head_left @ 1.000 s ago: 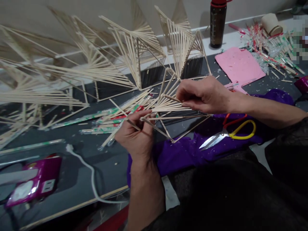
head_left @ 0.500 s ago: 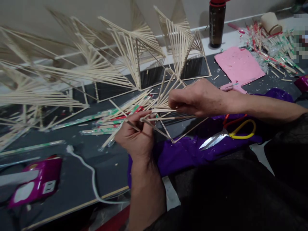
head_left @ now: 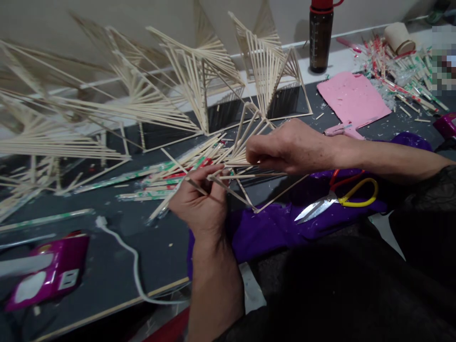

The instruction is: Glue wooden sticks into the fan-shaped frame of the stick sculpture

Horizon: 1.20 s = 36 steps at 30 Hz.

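Observation:
My left hand (head_left: 203,204) is closed around one corner of a small frame of thin wooden chopsticks (head_left: 256,176). A loose chopstick (head_left: 195,185) also sticks out between its fingers. Above the same frame, my right hand (head_left: 288,147) is closed, its fingertips pinching at chopsticks near the frame's upper side; the exact grip is hidden behind the knuckles. The frame's lower corner hangs over a purple cloth (head_left: 263,232). Scissors (head_left: 317,209) with red and yellow handles lie on that cloth, below my right forearm.
Finished-looking chopstick structures (head_left: 265,71) stand along the wall. Wrapped chopsticks (head_left: 156,183) lie left of my hands. A pink glue gun (head_left: 344,130), pink sheet (head_left: 352,97) and dark bottle (head_left: 320,40) are at right. A white cable (head_left: 133,256) and magenta device (head_left: 64,266) lie at left.
My right hand has shifted slightly left along the chopsticks. The left hand keeps its hold on the frame. The camera view has moved a little.

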Motion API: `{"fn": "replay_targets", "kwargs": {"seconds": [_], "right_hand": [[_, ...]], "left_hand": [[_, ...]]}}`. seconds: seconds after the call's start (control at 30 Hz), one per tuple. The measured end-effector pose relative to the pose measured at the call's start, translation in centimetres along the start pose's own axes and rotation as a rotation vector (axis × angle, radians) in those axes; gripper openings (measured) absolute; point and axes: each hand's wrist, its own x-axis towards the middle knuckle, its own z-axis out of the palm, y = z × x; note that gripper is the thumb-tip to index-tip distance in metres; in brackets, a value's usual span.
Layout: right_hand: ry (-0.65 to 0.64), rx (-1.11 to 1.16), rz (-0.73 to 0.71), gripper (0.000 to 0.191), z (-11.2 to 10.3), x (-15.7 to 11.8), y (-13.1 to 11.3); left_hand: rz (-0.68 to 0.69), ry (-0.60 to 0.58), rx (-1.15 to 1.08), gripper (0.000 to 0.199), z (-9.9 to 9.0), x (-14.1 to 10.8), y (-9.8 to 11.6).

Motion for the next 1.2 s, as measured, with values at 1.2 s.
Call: {"fn": "replay_targets", "kwargs": {"seconds": [1.2], "right_hand": [[0.034,0.161,-0.052,0.016,2.2,1.4,0.3]], "left_hand": [[0.098,-0.06,-0.013,0.013,-0.8,-0.4,-0.6]]}}
